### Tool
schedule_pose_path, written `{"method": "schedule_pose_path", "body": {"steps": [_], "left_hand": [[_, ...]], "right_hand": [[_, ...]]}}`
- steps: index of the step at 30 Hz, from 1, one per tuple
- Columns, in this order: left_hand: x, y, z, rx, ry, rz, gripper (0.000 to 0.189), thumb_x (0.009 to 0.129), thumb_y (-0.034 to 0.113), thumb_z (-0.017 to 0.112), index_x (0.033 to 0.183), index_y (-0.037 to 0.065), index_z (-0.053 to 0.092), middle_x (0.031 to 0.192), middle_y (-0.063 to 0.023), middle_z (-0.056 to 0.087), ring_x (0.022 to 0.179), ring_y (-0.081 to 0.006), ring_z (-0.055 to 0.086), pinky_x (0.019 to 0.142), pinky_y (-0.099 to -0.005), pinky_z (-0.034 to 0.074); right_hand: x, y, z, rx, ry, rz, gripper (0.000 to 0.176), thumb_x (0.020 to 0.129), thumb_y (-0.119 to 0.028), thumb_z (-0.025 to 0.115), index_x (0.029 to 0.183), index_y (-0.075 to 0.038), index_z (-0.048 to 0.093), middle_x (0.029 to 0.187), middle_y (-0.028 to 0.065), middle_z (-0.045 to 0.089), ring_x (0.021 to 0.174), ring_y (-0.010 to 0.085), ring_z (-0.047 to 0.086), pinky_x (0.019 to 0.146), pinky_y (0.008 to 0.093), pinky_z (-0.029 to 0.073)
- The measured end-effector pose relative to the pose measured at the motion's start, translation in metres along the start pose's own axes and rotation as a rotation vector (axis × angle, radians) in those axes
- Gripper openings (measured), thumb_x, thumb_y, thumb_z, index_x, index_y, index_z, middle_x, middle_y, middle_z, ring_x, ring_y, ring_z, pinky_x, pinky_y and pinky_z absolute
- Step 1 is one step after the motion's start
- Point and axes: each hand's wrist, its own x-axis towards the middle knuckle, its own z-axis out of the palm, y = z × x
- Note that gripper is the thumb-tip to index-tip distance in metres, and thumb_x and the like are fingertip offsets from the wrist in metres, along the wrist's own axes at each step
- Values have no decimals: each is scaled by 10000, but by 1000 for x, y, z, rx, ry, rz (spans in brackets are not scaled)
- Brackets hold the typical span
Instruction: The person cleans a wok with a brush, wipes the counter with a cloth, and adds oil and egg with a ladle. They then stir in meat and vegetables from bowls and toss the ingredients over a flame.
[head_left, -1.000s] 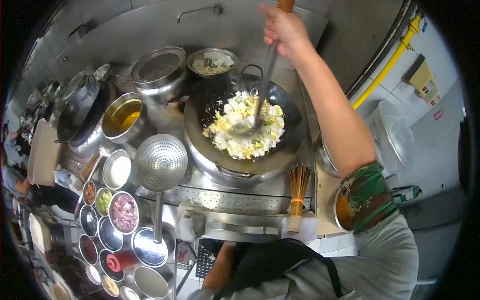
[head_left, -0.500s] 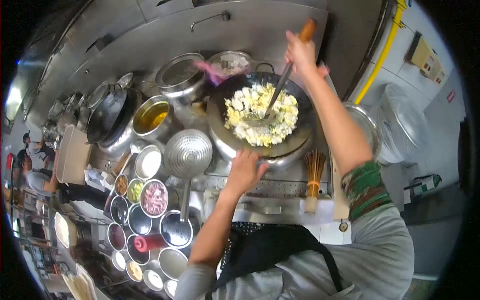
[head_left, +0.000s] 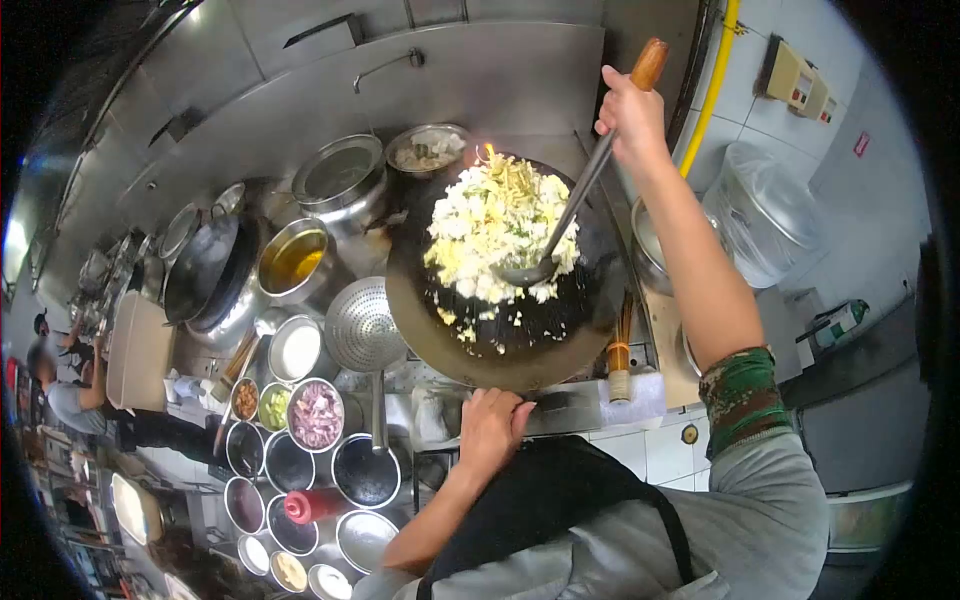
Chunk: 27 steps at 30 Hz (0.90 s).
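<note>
My right hand [head_left: 636, 118] is wrapped round the shaft of a long ladle [head_left: 575, 205], just below its wooden grip. The ladle's bowl rests at the near side of a heap of rice with yellow egg bits and green pieces [head_left: 500, 225]. That food lies in the far half of a large dark wok [head_left: 500, 365], with some grains scattered on the bare metal nearer me. At the wok's near rim my left hand [head_left: 490, 428] is closed, its fingertips partly hidden at the edge. The wok is tilted, its near side raised off the burner.
A small flame [head_left: 487, 150] shows at the wok's far rim. Left of the wok are a perforated strainer [head_left: 365, 322], a pot of oil [head_left: 296, 262] and a bowl of chopped pinkish pieces [head_left: 318, 415]. A bamboo brush [head_left: 619, 360] lies right. Another person [head_left: 75, 395] stands far left.
My left hand has drawn the wok toward me and tipped it. The food has shifted to the far side, rising in a heap. The ladle moved with my right hand.
</note>
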Motion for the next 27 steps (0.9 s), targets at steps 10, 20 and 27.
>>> {"method": "schedule_pose_path", "body": {"steps": [10,20,27], "left_hand": [[22,-29,36,133,56,-97,174,843,202,723,821,58,627,888,-157,613,879,-371,572,750,-471,451],[98,-34,28,83,190,-42,178,861,179,719,916,44,618,885,-151,580,869,-387,548,751,-480,446],[107,-48,44,74,119,-67,156,861,178,704,963,67,666,958,-145,601,959,-363,560,798,-455,471]], "right_hand": [[-35,34,56,-304,-188,-238,345,918,-222,701,678,-109,481,528,-7,457,381,111,425,368,296,367],[-7,-45,29,39,-254,-192,382,911,-242,733,707,-164,419,535,-61,360,415,80,340,422,278,313],[25,62,27,40,-285,-109,333,935,-205,690,723,-116,450,523,-30,416,389,96,396,379,282,328]]}}
